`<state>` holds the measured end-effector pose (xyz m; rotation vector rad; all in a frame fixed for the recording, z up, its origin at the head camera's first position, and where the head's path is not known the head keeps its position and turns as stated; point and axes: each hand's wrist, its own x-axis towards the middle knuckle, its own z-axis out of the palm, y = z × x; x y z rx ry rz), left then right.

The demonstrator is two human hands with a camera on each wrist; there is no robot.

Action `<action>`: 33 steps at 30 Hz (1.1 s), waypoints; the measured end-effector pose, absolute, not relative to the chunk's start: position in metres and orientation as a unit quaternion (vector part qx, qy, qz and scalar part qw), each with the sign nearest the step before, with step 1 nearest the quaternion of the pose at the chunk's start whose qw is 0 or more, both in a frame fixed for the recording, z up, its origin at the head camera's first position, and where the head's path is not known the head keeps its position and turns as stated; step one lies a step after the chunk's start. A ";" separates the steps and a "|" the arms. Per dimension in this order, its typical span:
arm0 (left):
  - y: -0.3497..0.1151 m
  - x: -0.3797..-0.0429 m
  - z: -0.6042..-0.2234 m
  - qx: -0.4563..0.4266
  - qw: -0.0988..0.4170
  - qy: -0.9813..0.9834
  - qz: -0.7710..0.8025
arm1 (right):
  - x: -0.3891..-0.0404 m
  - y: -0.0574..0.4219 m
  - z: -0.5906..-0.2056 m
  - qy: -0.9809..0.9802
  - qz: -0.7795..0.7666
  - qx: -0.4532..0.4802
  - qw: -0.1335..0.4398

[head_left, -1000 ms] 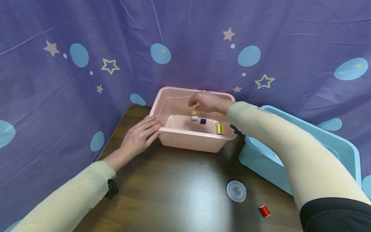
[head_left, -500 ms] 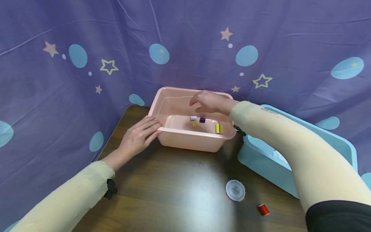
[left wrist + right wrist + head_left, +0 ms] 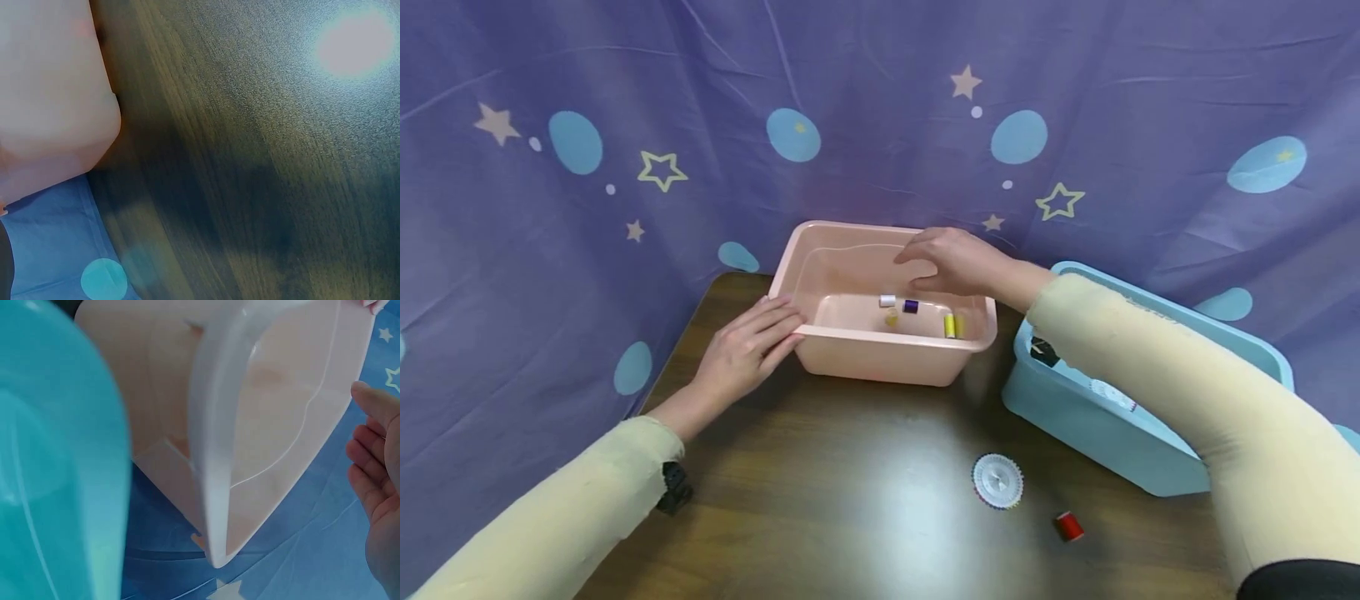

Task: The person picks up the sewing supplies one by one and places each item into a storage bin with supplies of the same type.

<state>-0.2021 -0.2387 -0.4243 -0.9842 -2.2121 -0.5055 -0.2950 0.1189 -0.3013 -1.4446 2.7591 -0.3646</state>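
My left hand [image 3: 745, 346] rests on the near left corner of a pink plastic bin [image 3: 880, 357], its fingers fairly straight across the rim. My right hand [image 3: 962, 262] hovers over the bin's far right side, fingers loosely bent and apart, holding nothing. The right wrist view also shows that hand [image 3: 378, 462] holding nothing. On the bin floor lie a white thread spool [image 3: 887, 301], a dark purple spool [image 3: 911, 307], a yellow spool [image 3: 950, 326] and a small gold-yellow spool-like piece [image 3: 891, 317].
A light blue bin [image 3: 1097, 433] stands right of the pink one, with a white pin wheel [image 3: 1112, 395] inside. Another pin wheel [image 3: 997, 481] with coloured pinheads and a red thread spool [image 3: 1068, 526] lie on the wooden table [image 3: 850, 467]. A patterned purple curtain [image 3: 880, 108] hangs behind.
The small gold-yellow piece has dropped from below my right hand to the pink bin's floor. My right hand has shifted slightly right and its fingers have spread. The left hand stays on the rim.
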 end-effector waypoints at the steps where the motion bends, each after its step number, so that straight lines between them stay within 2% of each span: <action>1: -0.239 -0.202 -0.424 -0.376 0.329 -0.845 -0.192 | -0.292 0.122 -0.301 0.879 -0.119 -0.462 -0.003; 9: -0.237 -0.202 -0.422 -0.375 0.332 -0.845 -0.188 | -0.268 0.148 -0.300 0.863 -0.105 -0.492 -0.052; 22: -0.236 -0.202 -0.423 -0.375 0.326 -0.848 -0.186 | -0.229 0.181 -0.300 0.895 -0.127 -0.424 -0.051; 33: -0.235 -0.203 -0.423 -0.376 0.332 -0.844 -0.188 | -0.192 0.205 -0.317 0.891 -0.152 -0.421 -0.076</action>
